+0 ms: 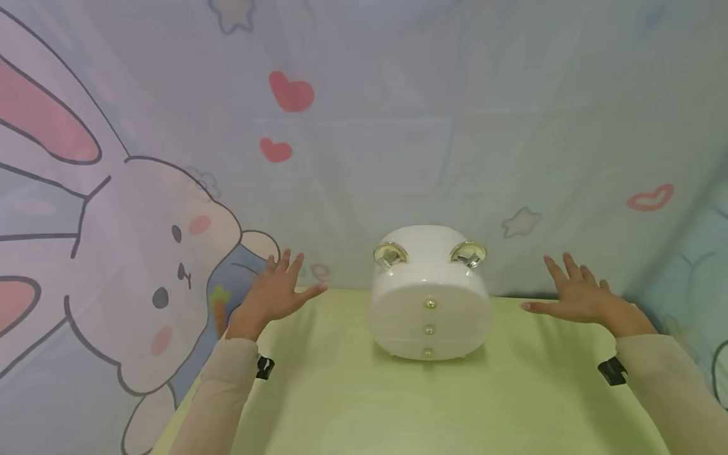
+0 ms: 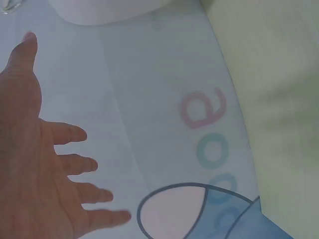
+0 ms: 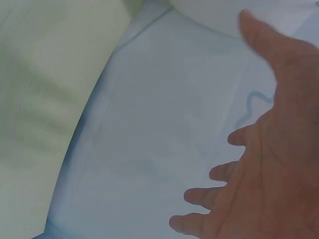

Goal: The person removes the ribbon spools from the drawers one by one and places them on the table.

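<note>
A glossy white rounded box (image 1: 430,322) stands on the green tabletop, with a column of three small gold knobs down its front. Two gold-rimmed, ear-like pieces (image 1: 468,253) sit on its upper edge, left and right. To the left of it, apart from it, my left hand (image 1: 273,294) is held over the table with fingers spread and thumb toward the box. My right hand (image 1: 580,297) mirrors this on the right, also spread and holding nothing. In the left wrist view the palm and all fingers of the left hand (image 2: 35,149) show; a white edge of the box (image 2: 109,10) appears at the top.
The green tabletop (image 1: 432,411) ends at a pale cloth backdrop (image 1: 364,189) printed with hearts, stars and a large rabbit (image 1: 148,265). Dark bands (image 1: 613,371) sit at both wrists. A thin dark cable (image 1: 718,373) curves at the far right.
</note>
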Motion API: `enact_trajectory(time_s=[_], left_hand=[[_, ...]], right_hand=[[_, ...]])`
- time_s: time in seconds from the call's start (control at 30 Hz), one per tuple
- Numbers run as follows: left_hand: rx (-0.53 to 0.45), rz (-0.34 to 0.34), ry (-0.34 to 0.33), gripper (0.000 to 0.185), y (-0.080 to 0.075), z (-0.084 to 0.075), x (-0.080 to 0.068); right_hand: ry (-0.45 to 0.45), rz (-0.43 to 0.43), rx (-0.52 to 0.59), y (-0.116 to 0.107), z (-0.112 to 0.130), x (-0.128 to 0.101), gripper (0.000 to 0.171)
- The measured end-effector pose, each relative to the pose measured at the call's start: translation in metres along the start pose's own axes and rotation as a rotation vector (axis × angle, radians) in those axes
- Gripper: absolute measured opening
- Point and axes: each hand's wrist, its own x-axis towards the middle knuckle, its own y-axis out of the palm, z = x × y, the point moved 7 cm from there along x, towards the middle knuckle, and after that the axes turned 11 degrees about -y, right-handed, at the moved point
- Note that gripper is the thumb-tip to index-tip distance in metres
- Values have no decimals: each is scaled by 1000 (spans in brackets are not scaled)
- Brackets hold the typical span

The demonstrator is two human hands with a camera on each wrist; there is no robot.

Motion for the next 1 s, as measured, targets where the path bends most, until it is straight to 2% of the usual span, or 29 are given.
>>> enact_trajectory(time_s=[0.1, 0.23, 0.33, 0.43, 0.57, 0.7, 0.87, 1.0], left_hand=[[-43, -14, 49, 107, -3, -10, -3], [-81, -58, 115, 95, -10, -25, -9], [-117, -87, 184, 76, -16, -38, -17], [-151, -112, 273, 50, -22, -49, -27], [-141, -151, 411, 19, -32, -68, -41], [-82, -196, 536, 17, -40, -86, -53], [-31, -191, 662, 17, -41, -104, -68], [-22, -183, 756, 9, -42, -116, -79]], right_hand=[[-41, -20, -22, -2, 4, -1, 118], [-84, -67, -31, -5, 15, -5, 99], [-114, -117, -37, -9, 29, -9, 85], [-147, -174, -59, -15, 45, -14, 73], [-194, -244, -83, -18, 67, -20, 58], [-250, -319, -92, -18, 89, -27, 41], [-316, -422, -105, -18, 116, -39, 17], [-348, -473, -88, -17, 135, -44, 12]])
